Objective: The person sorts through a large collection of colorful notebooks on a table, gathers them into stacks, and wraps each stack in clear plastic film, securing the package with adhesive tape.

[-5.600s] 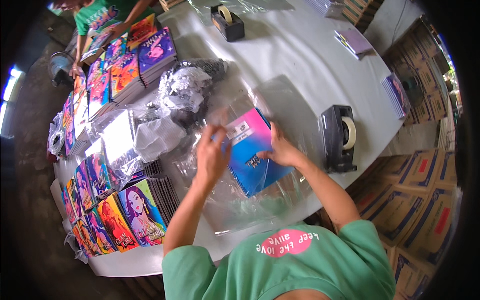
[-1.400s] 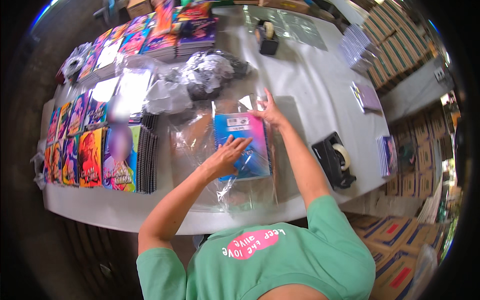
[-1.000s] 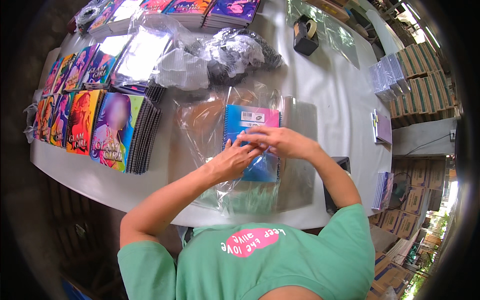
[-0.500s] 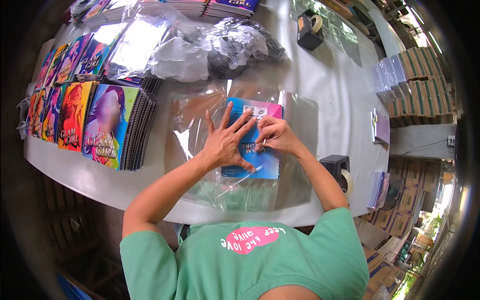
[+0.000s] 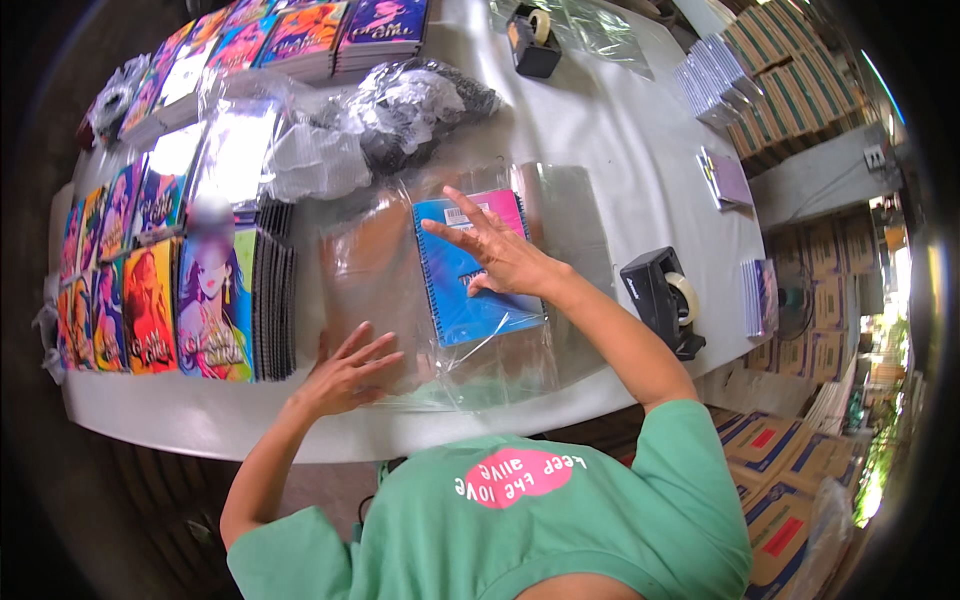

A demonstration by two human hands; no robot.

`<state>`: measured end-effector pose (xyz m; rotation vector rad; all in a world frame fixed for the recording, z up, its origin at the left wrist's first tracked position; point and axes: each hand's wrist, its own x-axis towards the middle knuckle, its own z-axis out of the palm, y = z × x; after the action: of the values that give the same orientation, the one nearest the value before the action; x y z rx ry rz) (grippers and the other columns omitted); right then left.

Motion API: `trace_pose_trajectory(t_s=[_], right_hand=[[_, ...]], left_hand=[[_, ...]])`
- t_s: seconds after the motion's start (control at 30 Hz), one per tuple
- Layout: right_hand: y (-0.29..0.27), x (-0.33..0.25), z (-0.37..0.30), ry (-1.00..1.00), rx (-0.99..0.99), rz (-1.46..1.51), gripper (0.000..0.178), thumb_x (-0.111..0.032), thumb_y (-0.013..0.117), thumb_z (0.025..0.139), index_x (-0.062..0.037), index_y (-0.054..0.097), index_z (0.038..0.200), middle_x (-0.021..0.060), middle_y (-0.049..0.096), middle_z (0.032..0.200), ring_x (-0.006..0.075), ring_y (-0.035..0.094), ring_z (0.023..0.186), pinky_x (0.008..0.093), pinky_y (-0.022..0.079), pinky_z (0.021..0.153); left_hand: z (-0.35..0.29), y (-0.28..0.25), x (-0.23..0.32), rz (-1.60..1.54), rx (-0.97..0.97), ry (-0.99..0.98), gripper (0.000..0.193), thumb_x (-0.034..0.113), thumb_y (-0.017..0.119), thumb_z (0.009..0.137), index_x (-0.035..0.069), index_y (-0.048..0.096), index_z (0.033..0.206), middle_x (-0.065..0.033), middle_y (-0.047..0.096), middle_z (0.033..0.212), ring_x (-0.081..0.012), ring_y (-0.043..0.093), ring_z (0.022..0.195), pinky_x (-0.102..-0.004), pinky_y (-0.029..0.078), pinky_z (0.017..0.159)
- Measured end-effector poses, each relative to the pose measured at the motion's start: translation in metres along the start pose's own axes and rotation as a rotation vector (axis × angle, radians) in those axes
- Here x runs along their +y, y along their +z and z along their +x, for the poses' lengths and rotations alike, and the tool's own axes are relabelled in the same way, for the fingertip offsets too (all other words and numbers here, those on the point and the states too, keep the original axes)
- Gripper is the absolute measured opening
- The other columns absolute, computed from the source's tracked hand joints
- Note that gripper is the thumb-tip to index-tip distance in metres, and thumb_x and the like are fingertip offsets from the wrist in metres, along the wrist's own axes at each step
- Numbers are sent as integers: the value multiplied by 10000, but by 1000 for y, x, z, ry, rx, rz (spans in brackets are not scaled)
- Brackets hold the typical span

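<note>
A spiral-bound notebook [image 5: 437,310] with a blue and pink cover lies slightly tilted on the table, over clear plastic sheeting [image 5: 370,270]. My right hand [image 5: 505,257] is spread over the upper middle of the notebook, two fingers stretched toward its spiral side. Whether its fingertips press on the cover or hover just above it, I cannot tell. My left hand [image 5: 350,377] is apart from the notebook, fingers spread, low over the near left edge of the plastic. Neither hand shows anything held.
Stacks of colourful spiral notebooks [image 5: 215,310] stand at the left, more [image 5: 385,30] at the back. Crumpled plastic [image 5: 400,115] lies beyond my work. Black tape dispensers stand at the right [image 5: 655,295] and back [image 5: 533,45]. Wrapped bundles [image 5: 715,80] and cartons [image 5: 790,540] are farther right.
My left hand has left the notebook and moved toward the table's near left. My right hand has opened from a pinch and spread over the cover. The head view has shifted.
</note>
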<state>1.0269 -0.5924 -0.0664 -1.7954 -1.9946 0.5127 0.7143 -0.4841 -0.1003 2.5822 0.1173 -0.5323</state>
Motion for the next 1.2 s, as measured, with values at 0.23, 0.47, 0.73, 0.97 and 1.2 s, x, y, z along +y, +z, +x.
trace_pose_trajectory(t_s=[0.23,0.47,0.73,0.97,1.2], right_hand=[[-5,-13,10,30,-57,-57,1234,-96,848,482,-369,129,1446,101,-42,1522,384,353,1278,499,401,994],[53,-24,-74,144,-19,-327,708,-453,532,856,-255,203,1450,141,137,1507,303,239,1363,565,205,1070],[19,-107,-281,900,391,503,473,-100,696,777,-107,544,1224,105,535,1272,187,553,1054,265,464,852],[-55,43,-395,965,505,126,869,-328,849,581,-46,437,1293,145,451,1293,285,465,1178,385,377,986],[-40,20,-359,1109,720,-26,608,-325,874,479,-57,601,952,131,668,853,263,648,812,367,505,746]], left_hand=[[130,-48,39,-539,997,-60,328,291,741,730,167,694,1029,-197,350,1354,-373,291,1303,-483,286,1040],[154,-35,27,-293,663,-165,697,465,775,645,282,541,1276,-256,-70,1487,-391,148,1377,-470,199,1095],[148,-43,21,-353,620,-186,744,397,830,602,277,539,1276,-299,-36,1477,-401,63,1386,-432,191,1108],[155,-53,20,-375,515,-150,742,376,826,614,263,530,1285,-297,-6,1479,-366,45,1397,-451,212,1101],[152,-55,27,-396,528,-230,779,413,832,584,286,523,1288,-313,-43,1470,-387,92,1388,-445,250,1088]])
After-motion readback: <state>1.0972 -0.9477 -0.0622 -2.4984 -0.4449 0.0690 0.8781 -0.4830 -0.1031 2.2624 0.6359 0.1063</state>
